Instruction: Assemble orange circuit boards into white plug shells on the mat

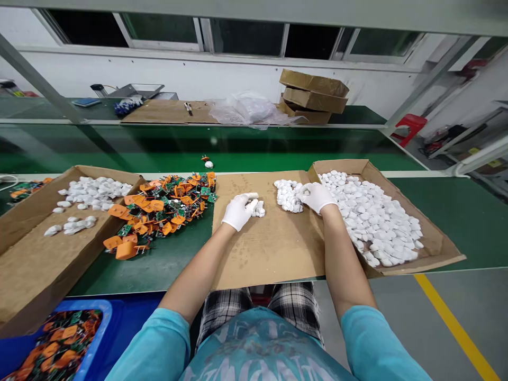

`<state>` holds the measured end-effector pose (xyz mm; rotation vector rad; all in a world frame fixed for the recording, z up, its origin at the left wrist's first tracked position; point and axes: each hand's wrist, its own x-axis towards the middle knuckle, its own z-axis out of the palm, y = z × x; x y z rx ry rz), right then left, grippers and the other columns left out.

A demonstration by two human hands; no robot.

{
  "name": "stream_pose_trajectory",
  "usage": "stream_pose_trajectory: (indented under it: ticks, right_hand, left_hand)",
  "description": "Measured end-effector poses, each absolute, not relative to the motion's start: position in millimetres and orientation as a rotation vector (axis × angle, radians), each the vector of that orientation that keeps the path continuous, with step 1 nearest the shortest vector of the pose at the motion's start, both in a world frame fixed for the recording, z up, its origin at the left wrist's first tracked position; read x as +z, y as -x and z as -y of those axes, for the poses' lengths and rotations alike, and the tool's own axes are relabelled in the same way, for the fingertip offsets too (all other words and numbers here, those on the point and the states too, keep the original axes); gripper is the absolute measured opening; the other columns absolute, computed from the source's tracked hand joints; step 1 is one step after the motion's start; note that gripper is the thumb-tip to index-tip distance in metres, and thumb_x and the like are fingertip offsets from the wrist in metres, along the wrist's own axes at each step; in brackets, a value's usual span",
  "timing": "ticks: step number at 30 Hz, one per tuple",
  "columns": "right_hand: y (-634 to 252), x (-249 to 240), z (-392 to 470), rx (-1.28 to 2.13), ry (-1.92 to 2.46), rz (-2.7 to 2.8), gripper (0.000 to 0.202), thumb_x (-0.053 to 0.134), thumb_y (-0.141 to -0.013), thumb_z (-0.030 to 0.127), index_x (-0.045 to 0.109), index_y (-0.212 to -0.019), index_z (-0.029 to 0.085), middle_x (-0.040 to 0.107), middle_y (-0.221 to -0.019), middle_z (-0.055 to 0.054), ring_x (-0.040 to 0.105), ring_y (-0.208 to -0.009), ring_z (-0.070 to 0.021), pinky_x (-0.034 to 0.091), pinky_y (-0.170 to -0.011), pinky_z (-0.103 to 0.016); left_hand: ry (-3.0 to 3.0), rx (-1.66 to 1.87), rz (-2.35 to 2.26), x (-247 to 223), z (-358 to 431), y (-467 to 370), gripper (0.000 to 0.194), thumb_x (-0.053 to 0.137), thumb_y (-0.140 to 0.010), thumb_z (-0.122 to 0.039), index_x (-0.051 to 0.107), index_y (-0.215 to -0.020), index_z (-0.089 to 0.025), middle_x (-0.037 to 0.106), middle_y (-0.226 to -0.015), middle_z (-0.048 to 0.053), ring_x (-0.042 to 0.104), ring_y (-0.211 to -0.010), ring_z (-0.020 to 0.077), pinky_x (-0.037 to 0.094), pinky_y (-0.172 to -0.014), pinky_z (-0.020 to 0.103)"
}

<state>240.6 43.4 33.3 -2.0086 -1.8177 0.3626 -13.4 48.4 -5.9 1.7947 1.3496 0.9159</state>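
Picking seems underway, with pile (pixel 289 196) at right hand (pixel 317 198), pieces (pixel 259 210) beside left hand (pixel 239 210), both grips unclear; next move needs light pinch.

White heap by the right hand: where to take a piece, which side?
Left edge of the white heap, from left and above; I'd pinch a piece by opposite sides. Bare cardboard lies along that edge, likely giving the grip room; the right hand is at the heap's right edge. Pieces lie close together; their exact poses are too small to tell.
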Motion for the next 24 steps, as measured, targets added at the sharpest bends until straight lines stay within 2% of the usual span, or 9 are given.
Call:
stream_pose_trajectory:
  ticks: [4, 7, 10, 13, 17, 24]
  right_hand:
    - [-232.5, 44.5, -34.9, 0.425, 1.935, 1.75, 0.015, 0.064, -0.074, 0.031, 0.068, -0.076, 0.017, 0.071, -0.078, -0.007, 0.064, -0.075, -0.02, 0.048, -0.068, -0.027]
    - [-211.3, 46.7, -30.0, 0.699, 1.585, 1.605, 0.029, 0.06, -0.079, 0.046, 0.067, -0.086, 0.019, 0.069, -0.076, -0.004, 0.062, -0.067, -0.0171, 0.049, -0.063, -0.029]
    - [-178.3, 39.8, -28.1, 0.879, 1.331, 1.538, 0.034, 0.068, -0.072, 0.051, 0.067, -0.087, 0.021, 0.067, -0.072, -0.002, 0.061, -0.067, -0.0179, 0.049, -0.064, -0.032]
    - [-149.4, 29.8, -26.2, 0.936, 1.216, 1.578, 0.035, 0.072, -0.067, 0.052, 0.067, -0.084, 0.022, 0.068, -0.078, -0.003, 0.063, -0.079, -0.0207, 0.051, -0.073, -0.035]
    - [-140.5, 22.4, -23.1, 1.065, 1.181, 1.522, 0.036, 0.07, -0.068, 0.054, 0.068, -0.085, 0.022, 0.069, -0.087, -0.004, 0.064, -0.087, -0.0223, 0.052, -0.078, -0.037]
    - [-152.1, 14.0, -29.0, 0.987, 1.221, 1.572, 0.038, 0.064, -0.076, 0.052, 0.069, -0.095, 0.021, 0.07, -0.092, -0.007, 0.066, -0.09, -0.0239, 0.055, -0.08, -0.04]
  left_hand:
    - [-1.902, 0.914, -1.398, -2.5, -45.9, 13.2, 0.02, 0.055, -0.085, -0.021, 0.071, -0.097, -0.018, 0.075, -0.1, 0.007, 0.069, -0.097, 0.0212, 0.054, -0.091, 0.035]
    - [-1.932, 0.922, -1.322, 2.6, -39.5, 10.9, 0.024, 0.051, -0.088, -0.03, 0.071, -0.092, -0.019, 0.075, -0.083, 0.005, 0.07, -0.082, 0.0182, 0.054, -0.083, 0.031]
    - [-2.004, 0.822, -1.226, 8.6, -30.6, 5.9, 0.032, 0.05, -0.088, -0.043, 0.072, -0.084, -0.019, 0.073, -0.072, 0.002, 0.067, -0.07, 0.0165, 0.051, -0.073, 0.028]
    - [-2.128, 0.738, -1.345, 12.3, -25.9, 2.6, 0.033, 0.061, -0.079, -0.05, 0.073, -0.082, -0.02, 0.073, -0.078, 0.004, 0.066, -0.08, 0.0209, 0.047, -0.072, 0.029]
    - [-2.113, 0.69, -1.54, 14.5, -27.5, 5.9, 0.03, 0.068, -0.076, -0.045, 0.072, -0.089, -0.018, 0.073, -0.092, 0.006, 0.065, -0.092, 0.0231, 0.045, -0.075, 0.028]
    - [-2.24, 0.673, -1.544, 21.1, -22.3, 7.4, 0.021, 0.058, -0.083, -0.037, 0.074, -0.092, -0.024, 0.074, -0.086, 0.003, 0.064, -0.091, 0.0236, 0.045, -0.078, 0.03]
